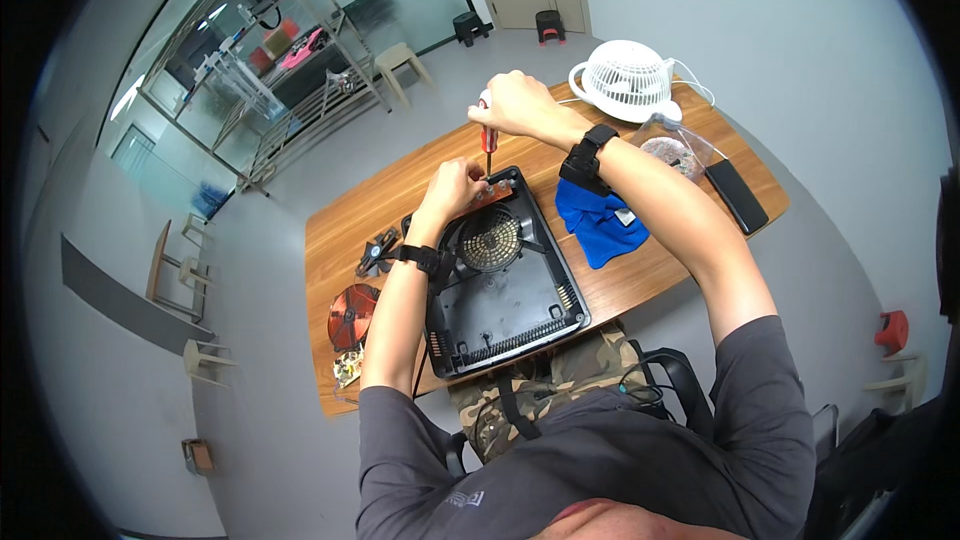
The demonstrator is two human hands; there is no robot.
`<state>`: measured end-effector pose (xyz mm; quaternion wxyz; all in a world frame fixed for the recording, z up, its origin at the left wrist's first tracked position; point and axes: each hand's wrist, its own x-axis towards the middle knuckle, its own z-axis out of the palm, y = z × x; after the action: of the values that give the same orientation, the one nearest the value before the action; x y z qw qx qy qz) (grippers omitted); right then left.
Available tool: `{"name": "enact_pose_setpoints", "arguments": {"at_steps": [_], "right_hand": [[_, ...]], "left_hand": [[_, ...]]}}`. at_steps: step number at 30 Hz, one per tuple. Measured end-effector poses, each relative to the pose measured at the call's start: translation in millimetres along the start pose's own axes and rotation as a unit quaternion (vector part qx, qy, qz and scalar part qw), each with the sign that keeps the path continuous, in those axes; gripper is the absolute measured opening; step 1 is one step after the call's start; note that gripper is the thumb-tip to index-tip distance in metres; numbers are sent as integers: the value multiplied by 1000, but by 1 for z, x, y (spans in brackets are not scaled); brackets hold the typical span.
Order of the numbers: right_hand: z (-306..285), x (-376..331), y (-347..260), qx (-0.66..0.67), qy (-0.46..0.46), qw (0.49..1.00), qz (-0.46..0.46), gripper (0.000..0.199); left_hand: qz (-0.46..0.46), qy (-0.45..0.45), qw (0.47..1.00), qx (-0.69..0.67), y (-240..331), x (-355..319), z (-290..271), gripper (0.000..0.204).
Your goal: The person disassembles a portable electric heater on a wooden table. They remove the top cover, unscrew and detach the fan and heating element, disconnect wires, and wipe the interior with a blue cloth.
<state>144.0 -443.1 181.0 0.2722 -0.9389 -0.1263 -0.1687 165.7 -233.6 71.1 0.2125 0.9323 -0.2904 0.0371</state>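
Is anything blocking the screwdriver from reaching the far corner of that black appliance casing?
Nothing visible does. The right hand holds the red-handled screwdriver upright, its tip down at the far edge of the black casing. The left hand rests right beside the tip, steadying the casing, not across the shaft's path.

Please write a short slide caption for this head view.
Right hand drives a red-handled screwdriver into a black appliance base, left hand steadying it.

A white fan [628, 78] stands at the far edge of the wooden surface [640, 275]. A blue cloth [592, 225] lies near a black phone [737, 195]
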Motion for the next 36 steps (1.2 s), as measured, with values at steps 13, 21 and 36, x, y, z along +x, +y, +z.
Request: {"name": "enact_pose_setpoints", "arguments": {"at_steps": [13, 21, 36], "right_hand": [[40, 8, -48, 56, -40, 997, 26, 43], [46, 19, -66, 70, -16, 997, 6, 45], [49, 0, -45, 22, -60, 998, 20, 41]], "left_hand": [[-50, 49, 997, 8, -35, -70, -27, 16], [-153, 23, 984, 90, -106, -122, -50, 15], [-192, -228, 938, 177, -152, -153, -13, 33]]}}
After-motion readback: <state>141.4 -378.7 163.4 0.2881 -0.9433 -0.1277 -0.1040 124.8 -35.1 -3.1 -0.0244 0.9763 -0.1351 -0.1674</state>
